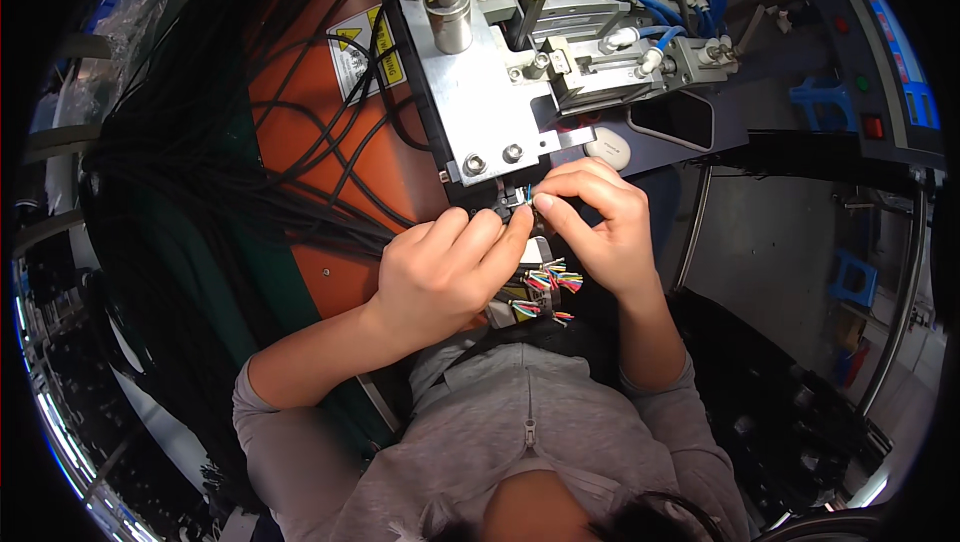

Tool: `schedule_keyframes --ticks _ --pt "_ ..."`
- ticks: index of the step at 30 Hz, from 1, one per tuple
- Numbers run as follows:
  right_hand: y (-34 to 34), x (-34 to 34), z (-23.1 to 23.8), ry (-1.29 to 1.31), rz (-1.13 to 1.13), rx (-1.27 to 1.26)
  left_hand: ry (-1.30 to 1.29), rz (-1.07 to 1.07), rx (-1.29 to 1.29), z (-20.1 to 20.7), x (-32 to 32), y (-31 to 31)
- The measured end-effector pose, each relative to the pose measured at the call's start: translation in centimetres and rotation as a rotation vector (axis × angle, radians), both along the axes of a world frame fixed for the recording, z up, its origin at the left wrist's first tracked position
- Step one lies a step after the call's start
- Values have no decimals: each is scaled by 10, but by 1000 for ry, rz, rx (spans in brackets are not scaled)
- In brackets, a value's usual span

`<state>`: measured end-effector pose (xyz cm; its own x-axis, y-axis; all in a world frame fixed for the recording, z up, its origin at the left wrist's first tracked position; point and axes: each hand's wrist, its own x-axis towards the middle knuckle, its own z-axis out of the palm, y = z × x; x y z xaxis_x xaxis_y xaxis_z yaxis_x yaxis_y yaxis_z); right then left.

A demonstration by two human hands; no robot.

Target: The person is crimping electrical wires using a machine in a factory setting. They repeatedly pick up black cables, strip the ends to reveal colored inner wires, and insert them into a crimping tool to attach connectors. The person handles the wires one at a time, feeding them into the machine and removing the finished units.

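My left hand [447, 260] has its fingers curled, and the index fingertip presses close beside a small white connector [519, 197] under the front edge of the machine's metal plate. Whatever lies under its other fingers is hidden. Opposite it, my right hand [598, 225] pinches thumb and index finger together at a thin blue wire [529, 190] by the connector. Whether the wire's tip is inside the connector is too small to tell. Just below the hands, cable ends fan out into stripped multicoloured wires [555, 278], with a second bunch [526, 311] nearer my body.
The metal plate [490, 102] with bolts and pneumatic cylinders [600, 67] stands ahead. Many black cables [200, 132] hang across an orange panel [335, 182] at left. A white rounded case [608, 149] sits beyond my right hand. Blue stools [852, 277] stand farther right.
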<state>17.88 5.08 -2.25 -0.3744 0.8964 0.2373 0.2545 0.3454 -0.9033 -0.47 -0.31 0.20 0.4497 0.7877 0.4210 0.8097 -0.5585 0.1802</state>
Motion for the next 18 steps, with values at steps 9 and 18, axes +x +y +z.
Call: schedule_keyframes --ticks 9,18 --pt "-5 -13 -7 -137 -78 240 84 78 -23 2 4 0" --pt "-6 -15 -22 121 -148 -250 -34 63 -6 -1 2 5"
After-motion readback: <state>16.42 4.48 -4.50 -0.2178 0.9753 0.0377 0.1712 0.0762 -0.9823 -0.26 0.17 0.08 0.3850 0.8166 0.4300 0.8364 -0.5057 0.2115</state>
